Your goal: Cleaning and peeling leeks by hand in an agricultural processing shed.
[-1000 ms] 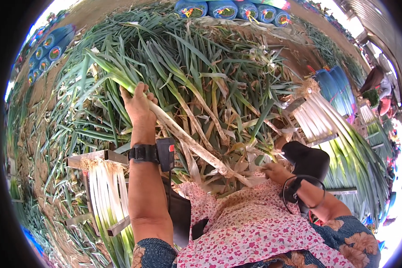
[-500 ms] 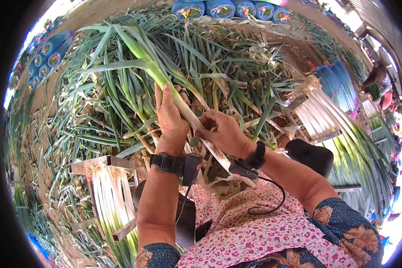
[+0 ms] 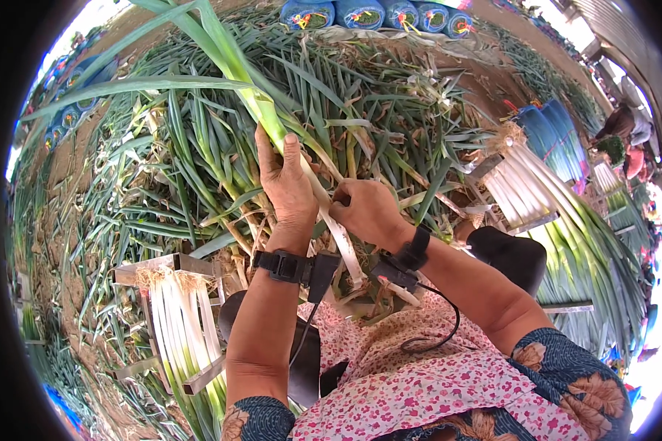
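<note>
A thick long green onion (image 3: 269,121) slants across in front of me, its green leaves reaching to the upper left and its white root end pointing down toward my lap. My left hand (image 3: 288,192) is closed around the shank, thumb up along it. Lower down, my right hand (image 3: 374,213) has its fingers curled in a pinch against the side of the white shank. Whether those fingertips also grip a loose outer layer is hidden. Beneath both hands lies a big heap of untrimmed green onions (image 3: 198,158) with dry brown leaves among them.
At left, a metal rack (image 3: 143,273) holds a row of cleaned white onions (image 3: 187,312); another bundle (image 3: 522,192) lies in a rack at right. Blue wrapped bundles (image 3: 360,13) stand beyond the heap. A person (image 3: 625,128) is at far right.
The green onion has shifted up and toward the left, its leaves now reaching past the top edge. My left hand's thumb has moved out from the shank; the right hand's fingers have closed more.
</note>
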### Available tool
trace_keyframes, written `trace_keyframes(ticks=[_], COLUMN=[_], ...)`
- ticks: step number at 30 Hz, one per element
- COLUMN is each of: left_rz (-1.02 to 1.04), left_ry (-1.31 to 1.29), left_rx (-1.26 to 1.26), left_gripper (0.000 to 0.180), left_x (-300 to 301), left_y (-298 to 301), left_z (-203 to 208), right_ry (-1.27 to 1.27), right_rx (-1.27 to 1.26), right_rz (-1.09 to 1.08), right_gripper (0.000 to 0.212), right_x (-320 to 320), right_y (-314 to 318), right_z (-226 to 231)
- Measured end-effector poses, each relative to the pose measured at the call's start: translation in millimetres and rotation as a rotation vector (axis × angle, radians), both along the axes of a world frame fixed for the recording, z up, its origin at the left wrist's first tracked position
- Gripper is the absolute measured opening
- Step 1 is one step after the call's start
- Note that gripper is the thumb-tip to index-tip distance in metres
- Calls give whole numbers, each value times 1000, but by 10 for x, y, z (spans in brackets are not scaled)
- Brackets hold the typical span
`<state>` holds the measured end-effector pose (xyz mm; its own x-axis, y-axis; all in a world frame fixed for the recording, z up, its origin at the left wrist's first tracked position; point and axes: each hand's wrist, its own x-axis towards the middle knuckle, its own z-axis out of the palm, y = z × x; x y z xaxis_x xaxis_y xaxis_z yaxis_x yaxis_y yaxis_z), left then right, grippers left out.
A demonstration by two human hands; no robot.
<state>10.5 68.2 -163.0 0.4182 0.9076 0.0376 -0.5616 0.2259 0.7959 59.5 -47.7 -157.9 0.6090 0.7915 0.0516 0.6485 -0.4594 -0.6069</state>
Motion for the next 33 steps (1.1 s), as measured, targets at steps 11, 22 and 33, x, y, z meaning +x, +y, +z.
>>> trace_keyframes(ticks=[11, 22, 33], left_rz=[-4, 158, 427], left_ry=[-42, -80, 683], left_rx=[-47, -50, 733], left_gripper=[38, 23, 34], left_x=[-278, -608, -621], left_y=[398, 945, 787], left_z=[170, 334, 80], right_ry=[1453, 157, -81], right_rx=[650, -889, 230], right_rz=[-408, 355, 539], right_gripper=[23, 51, 47], right_x=[476, 375, -166], right_y=[-635, -2466, -818], right_z=[-533, -1433, -460])
